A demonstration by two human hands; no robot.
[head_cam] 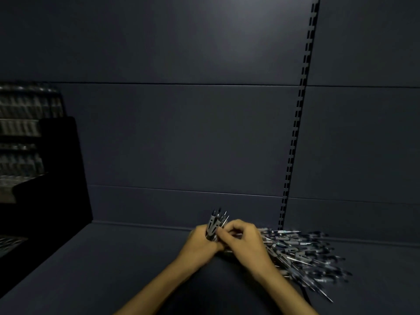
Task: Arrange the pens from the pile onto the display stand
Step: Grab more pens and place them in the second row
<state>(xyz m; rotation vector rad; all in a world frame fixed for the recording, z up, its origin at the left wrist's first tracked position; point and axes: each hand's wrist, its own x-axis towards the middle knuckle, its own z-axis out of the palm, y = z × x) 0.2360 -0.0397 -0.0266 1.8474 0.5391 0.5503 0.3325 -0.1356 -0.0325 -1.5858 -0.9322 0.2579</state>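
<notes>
Near the middle of the dark shelf [136,258], the left hand [200,243] has its grip curled round a bundle of pens [214,225], held roughly upright with the ends fanning out above the fist. Just to its right, touching it, the right hand [246,242] bends its fingers in against the same bundle, thumb and forefinger meeting at the pens; whether that grip pinches a single pen or only steadies the bunch cannot be told.

Right of both hands, partly under the right wrist, lies the pile of pens [304,253], a loose spread of dark barrels with pale and bluish parts, pointing many ways and reaching toward the near right. One or two pens trail off at the near edge of the pile.

Behind the pile a slotted upright strip [295,142] runs up the dark back panel [181,133].

Far to the left, well apart from the hands, stands the display stand [45,169], a black stepped holder. Its tiers hold rows of pens standing close together; the picture is dim and blurred there, so their number cannot be read.
</notes>
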